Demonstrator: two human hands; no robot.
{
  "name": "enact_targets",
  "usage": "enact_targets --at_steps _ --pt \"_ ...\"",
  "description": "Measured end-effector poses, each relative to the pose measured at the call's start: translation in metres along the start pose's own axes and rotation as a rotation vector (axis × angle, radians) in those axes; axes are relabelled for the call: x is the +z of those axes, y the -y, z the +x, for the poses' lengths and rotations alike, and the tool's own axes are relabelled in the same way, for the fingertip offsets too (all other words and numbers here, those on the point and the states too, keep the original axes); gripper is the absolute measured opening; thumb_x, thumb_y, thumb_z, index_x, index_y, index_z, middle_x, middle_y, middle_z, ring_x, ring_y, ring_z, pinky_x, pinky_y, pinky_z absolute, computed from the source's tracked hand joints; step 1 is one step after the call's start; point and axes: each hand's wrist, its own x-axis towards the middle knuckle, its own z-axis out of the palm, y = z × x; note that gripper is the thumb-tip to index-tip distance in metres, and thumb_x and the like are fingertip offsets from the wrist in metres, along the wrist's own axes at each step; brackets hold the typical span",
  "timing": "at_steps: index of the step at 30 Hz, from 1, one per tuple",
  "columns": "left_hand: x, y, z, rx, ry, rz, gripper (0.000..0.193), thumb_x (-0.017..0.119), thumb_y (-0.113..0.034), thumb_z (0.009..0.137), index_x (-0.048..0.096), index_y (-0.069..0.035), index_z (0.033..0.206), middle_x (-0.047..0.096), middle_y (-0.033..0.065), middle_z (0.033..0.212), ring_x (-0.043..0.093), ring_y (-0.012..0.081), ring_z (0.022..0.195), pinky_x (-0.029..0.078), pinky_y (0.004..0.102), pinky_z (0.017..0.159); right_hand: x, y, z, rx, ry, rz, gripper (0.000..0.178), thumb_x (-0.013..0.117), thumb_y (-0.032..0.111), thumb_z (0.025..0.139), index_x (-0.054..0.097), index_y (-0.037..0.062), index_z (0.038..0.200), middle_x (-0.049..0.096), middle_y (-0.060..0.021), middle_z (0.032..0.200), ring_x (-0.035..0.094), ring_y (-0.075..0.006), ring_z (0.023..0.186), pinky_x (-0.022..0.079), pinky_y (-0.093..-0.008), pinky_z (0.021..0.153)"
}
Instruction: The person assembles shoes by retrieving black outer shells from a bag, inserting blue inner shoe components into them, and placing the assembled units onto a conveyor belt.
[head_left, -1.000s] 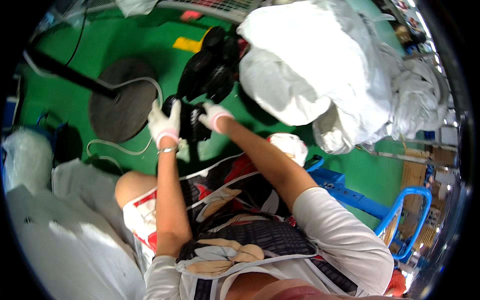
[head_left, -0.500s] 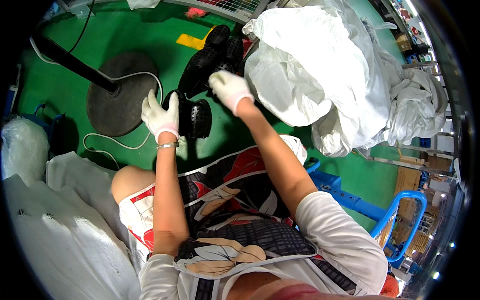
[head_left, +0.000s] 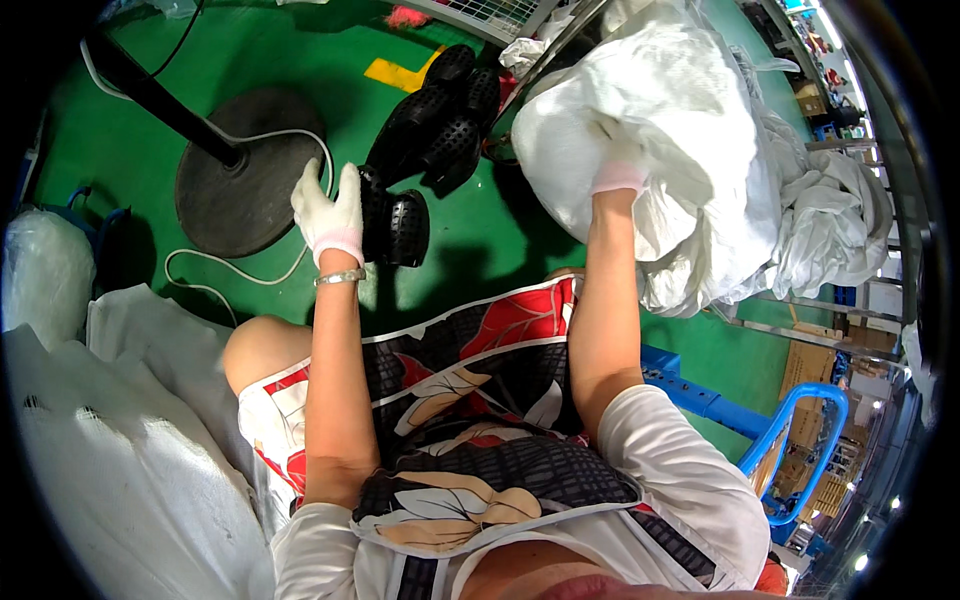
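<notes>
My left hand, in a white glove, has its thumb and fingers spread. It sits just left of two black, hole-patterned, rounded pieces that look like clogs or pads; whether it touches them I cannot tell. Several more such black pieces lie in a heap beyond, on the green floor. My right hand, also gloved, is at the large white sack on the right. Its fingers are smeared and blend into the white cloth, so their grip is hidden.
A black pole on a round dark base stands at the left with a white cable by it. White cloth fills the lower left. A blue metal frame is at my right. A wire-mesh rack stands at the far edge.
My right hand has swung right, from beside the black heap to the white sack. The sack's near folds have shifted. My left hand stays beside the two black pieces.
</notes>
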Motion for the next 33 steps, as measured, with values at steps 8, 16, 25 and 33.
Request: enact_targets --at_steps 8,16,25,33 --pt "0.011 -0.012 -0.006 -0.001 0.041 -0.04 0.055 0.063 -0.037 0.081 0.054 -0.002 0.124 0.051 0.0255 0.124 0.048 0.0375 0.117 0.036 0.0412 0.101 0.014 0.032 -0.008 -0.053 0.015 -0.573 0.028 0.047 0.025 0.091 0.058 0.0158 0.115 0.062 -0.0152 0.11 0.057 -0.0317 0.105 0.042 -0.0416 0.093" --pt "-0.001 -0.019 0.002 0.077 0.038 0.107 0.051 0.058 -0.034 0.082 0.055 0.001 0.119 0.053 0.0217 0.124 0.045 0.0361 0.119 0.031 0.0418 0.105 0.032 0.126 -0.012 -0.167 0.088 -0.187 0.03 0.047 0.028 0.092 0.062 0.0066 0.108 0.065 -0.0113 0.099 0.062 -0.0281 0.086 0.05 -0.0372 0.076" --pt "-0.037 -0.051 -0.021 0.138 -0.057 -0.075 0.05 0.062 -0.026 0.08 0.049 -0.006 0.124 0.046 0.0211 0.125 0.045 0.0391 0.114 0.037 0.0432 0.099 0.02 0.183 -0.064 -0.166 0.378 0.376 0.025 0.048 0.017 0.094 0.062 0.0025 0.11 0.066 -0.0105 0.1 0.063 -0.019 0.088 0.049 -0.0298 0.081" --pt "-0.059 -0.039 0.009 0.35 -0.019 0.156 0.044 0.06 -0.03 0.08 0.055 -0.005 0.115 0.054 0.0184 0.118 0.047 0.0365 0.113 0.037 0.0428 0.099 0.017 0.21 -0.089 -0.638 0.364 0.291 0.016 0.057 0.013 0.085 0.064 0.0079 0.097 0.065 -0.0103 0.092 0.063 -0.0274 0.083 0.051 -0.0358 0.074"
